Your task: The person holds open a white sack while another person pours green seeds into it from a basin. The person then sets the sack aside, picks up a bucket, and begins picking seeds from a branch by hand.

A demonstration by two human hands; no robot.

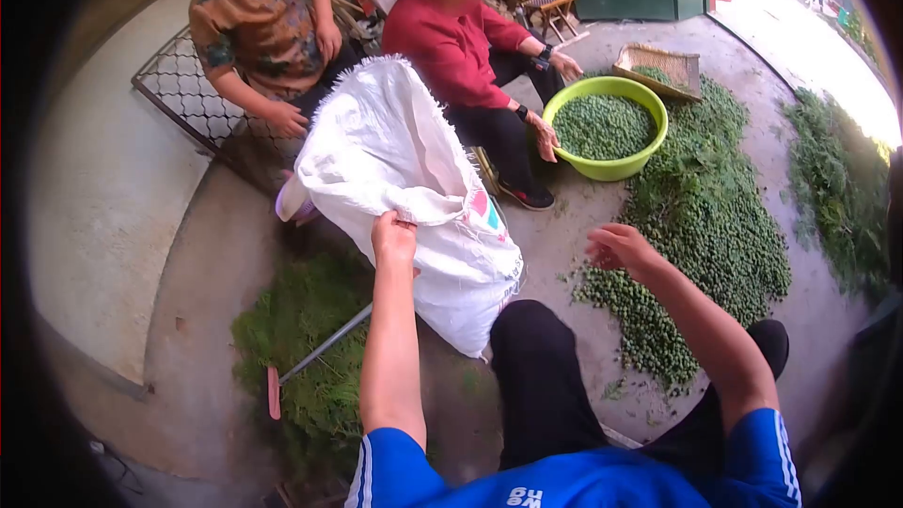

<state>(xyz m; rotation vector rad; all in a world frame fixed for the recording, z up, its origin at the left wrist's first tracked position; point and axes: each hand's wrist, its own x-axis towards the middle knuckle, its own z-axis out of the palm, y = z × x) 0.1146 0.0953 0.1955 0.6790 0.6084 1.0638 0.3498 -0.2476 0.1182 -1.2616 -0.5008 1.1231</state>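
My left hand (393, 239) is closed on the folded rim of a white woven sack (376, 146), which stands in front of me with its frayed mouth open. My right hand (623, 248) is held in the air to the right of the sack, fingers loosely bent and apart, with nothing in it. Below and beyond it spreads a pile of small round green berries (701, 245) with leafy sprigs. A lime-green basin (611, 167) full of green berries (604, 126) is held at its rim by a person in a red top (451, 42).
Another person in a patterned shirt (254, 23) is at the back left. A woven scoop basket (679, 75) rests behind the basin. Leafy branches (832, 188) lie at the right, more greenery (301, 348) at the left beside a long-handled tool (324, 346). A small stool (553, 7) stands behind.
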